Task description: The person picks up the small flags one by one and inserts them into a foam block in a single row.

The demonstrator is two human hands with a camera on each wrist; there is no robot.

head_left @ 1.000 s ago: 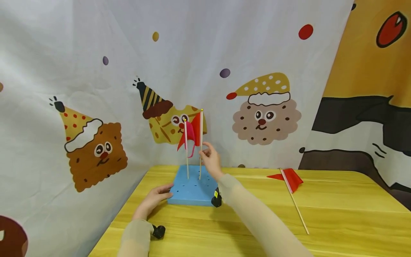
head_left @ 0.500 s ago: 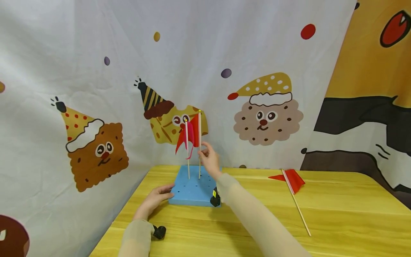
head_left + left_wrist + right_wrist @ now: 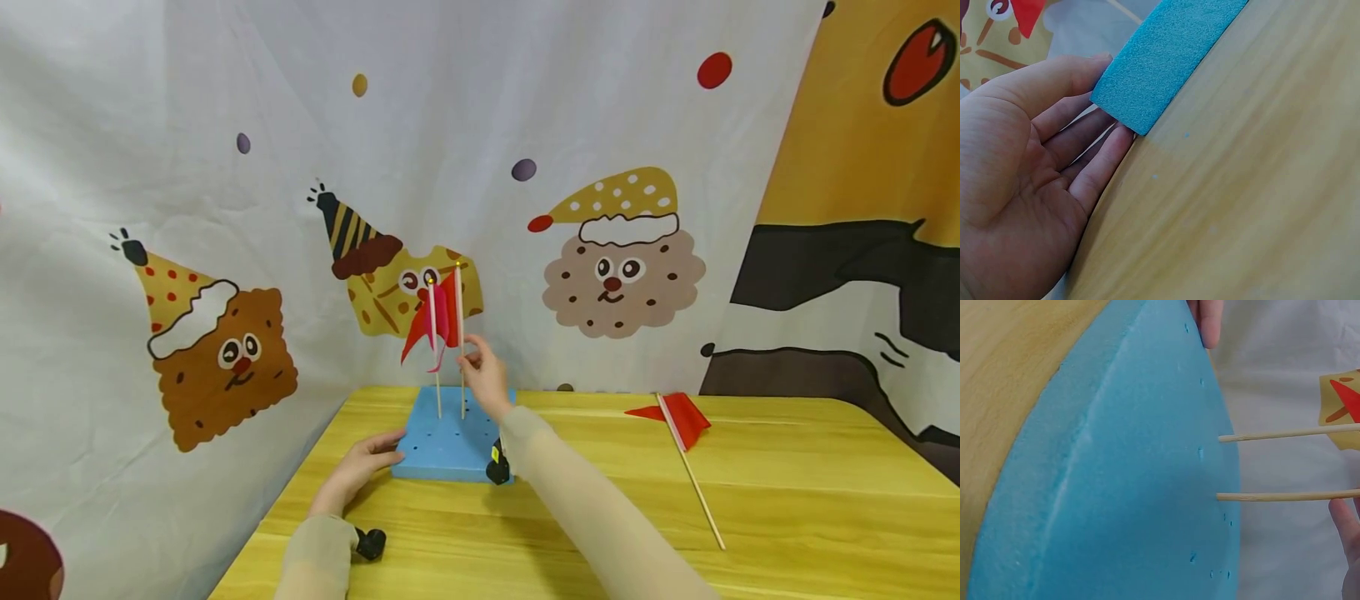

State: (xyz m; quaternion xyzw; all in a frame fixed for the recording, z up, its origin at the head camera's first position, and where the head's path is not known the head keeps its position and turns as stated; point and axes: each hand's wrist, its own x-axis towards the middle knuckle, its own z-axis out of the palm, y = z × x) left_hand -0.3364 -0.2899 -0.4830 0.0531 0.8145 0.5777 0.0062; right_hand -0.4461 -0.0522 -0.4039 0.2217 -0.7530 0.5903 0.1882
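A blue foam board (image 3: 450,457) with small holes lies on the table, and a pink pennant flag (image 3: 441,315) stands in it. To the right of that stick, my right hand (image 3: 487,377) pinches the stick of a red flag (image 3: 452,304), held upright. In the right wrist view the held stick (image 3: 1285,496) meets the board's top; whether its end is in a hole I cannot tell. My left hand (image 3: 362,468) touches the board's left edge, thumb at the upper corner and the other fingers, fairly straight, along the side, as the left wrist view shows.
Another red flag (image 3: 684,422) lies on the right part of the wooden table (image 3: 600,467), its stick pointing toward the front. A white curtain (image 3: 420,167) with cartoon biscuits hangs behind the table. A black wrist device (image 3: 370,544) sits by the left sleeve.
My right hand has shifted slightly left with the red flag, bringing its stick closer to the pink flag's. The left hand stays at the board's edge.
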